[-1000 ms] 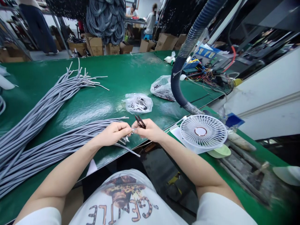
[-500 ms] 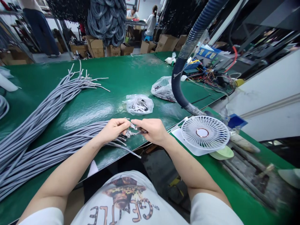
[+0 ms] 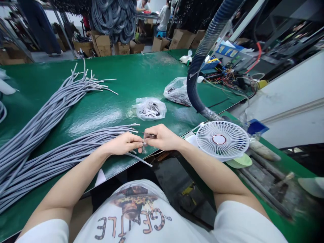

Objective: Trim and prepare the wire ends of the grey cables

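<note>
My left hand (image 3: pixel 124 144) is closed in a pinch on the stripped end of a grey cable (image 3: pixel 134 156) at the near edge of the green bench (image 3: pixel 141 74). My right hand (image 3: pixel 163 137) is closed round a small dark pair of snips (image 3: pixel 150 135), whose tip meets the cable end between my fingertips. The cable belongs to a long bundle of grey cables (image 3: pixel 60 155) that runs off to the left. A second bundle of grey cables (image 3: pixel 45 114) lies further back.
Two clear bags of small dark parts (image 3: pixel 150 109) (image 3: pixel 177 91) lie behind my hands. A white desk fan (image 3: pixel 222 140) lies face up at the right beside a ribbed blue hose (image 3: pixel 199 64). Loose wires and boxes clutter the far right. People work at the back.
My hands have drawn together at the cable end, and the snips' tip now sits lower, level with my left fingertips. The view has shifted slightly.
</note>
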{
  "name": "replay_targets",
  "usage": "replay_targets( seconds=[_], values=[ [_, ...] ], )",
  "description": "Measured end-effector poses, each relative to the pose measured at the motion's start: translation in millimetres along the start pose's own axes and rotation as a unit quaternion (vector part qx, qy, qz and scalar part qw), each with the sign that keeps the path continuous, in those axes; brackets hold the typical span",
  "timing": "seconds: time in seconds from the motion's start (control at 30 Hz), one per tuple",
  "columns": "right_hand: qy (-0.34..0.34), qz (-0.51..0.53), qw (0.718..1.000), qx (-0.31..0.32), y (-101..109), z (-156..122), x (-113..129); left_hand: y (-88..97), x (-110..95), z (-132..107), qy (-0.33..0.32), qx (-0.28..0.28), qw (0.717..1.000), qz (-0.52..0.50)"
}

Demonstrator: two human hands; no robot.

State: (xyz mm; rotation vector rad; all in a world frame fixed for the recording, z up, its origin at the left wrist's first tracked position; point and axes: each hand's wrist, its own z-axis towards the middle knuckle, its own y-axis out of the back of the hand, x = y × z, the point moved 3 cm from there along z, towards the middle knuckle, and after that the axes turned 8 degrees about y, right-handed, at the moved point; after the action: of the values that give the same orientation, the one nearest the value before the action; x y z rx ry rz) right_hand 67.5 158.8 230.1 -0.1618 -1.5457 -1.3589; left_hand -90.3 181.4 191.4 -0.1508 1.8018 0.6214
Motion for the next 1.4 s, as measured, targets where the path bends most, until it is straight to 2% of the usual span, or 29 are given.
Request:
replay_targets(
  seconds=[0.07,0.13,0.2,0.3,0.37,0.43,0.5,0.57,0.63,0.7,0.77,0.87,0.97,1.07,1.17,1.27,1.4],
  values=[
    [-0.068,0.169,0.982,-0.048,-5,4,-13,-0.2,-2,-2,-0.015,0.013,1.000,-0.019],
    [-0.117,0.308,0.937,-0.112,-14,8,-26,1.9,-4,-4,-0.021,0.004,0.998,-0.051],
    [-0.138,0.399,0.888,-0.181,-26,10,-37,5.6,-4,-5,-0.013,-0.025,0.996,-0.082],
    [-0.115,0.461,0.831,-0.291,-44,9,-48,11.8,0,-4,0.010,-0.091,0.986,-0.136],
    [-0.086,0.442,0.816,-0.362,-54,4,-49,14.7,4,-2,0.022,-0.136,0.975,-0.174],
    [-0.065,0.356,0.834,-0.417,-57,-4,-43,15.9,7,0,0.026,-0.175,0.963,-0.201],
    [-0.034,0.216,0.871,-0.441,-54,-12,-31,14.3,7,2,0.024,-0.194,0.958,-0.208],
    [0.012,0.077,0.905,-0.418,-47,-16,-15,10.9,6,4,0.013,-0.194,0.959,-0.204],
    [0.044,-0.005,0.922,-0.384,-37,-16,-6,7.1,5,6,-0.007,-0.183,0.963,-0.197],
    [0.033,-0.011,0.928,-0.372,-28,-12,-6,4.6,5,6,-0.022,-0.171,0.967,-0.190],
    [0.001,0.032,0.929,-0.370,-21,-6,-13,3.7,6,7,-0.025,-0.159,0.969,-0.187],
    [-0.030,0.094,0.935,-0.342,-17,5,-21,3.9,8,7,-0.016,-0.140,0.970,-0.197],
    [-0.035,0.100,0.947,-0.303,-16,11,-19,4.9,11,9,-0.018,-0.145,0.964,-0.221],
    [-0.014,0.060,0.959,-0.276,-14,13,-10,6.7,11,9,-0.039,-0.184,0.959,-0.214],
    [-0.002,0.009,0.966,-0.257,-13,12,-1,9.4,3,4,-0.066,-0.246,0.960,-0.116],
    [0.000,0.009,0.964,-0.266,-11,7,4,11.6,-8,-4,-0.095,-0.299,0.950,-0.018],
    [0.014,0.003,0.963,-0.269,-12,-5,6,11.2,-18,-12,-0.112,-0.318,0.941,0.040]
  ],
)
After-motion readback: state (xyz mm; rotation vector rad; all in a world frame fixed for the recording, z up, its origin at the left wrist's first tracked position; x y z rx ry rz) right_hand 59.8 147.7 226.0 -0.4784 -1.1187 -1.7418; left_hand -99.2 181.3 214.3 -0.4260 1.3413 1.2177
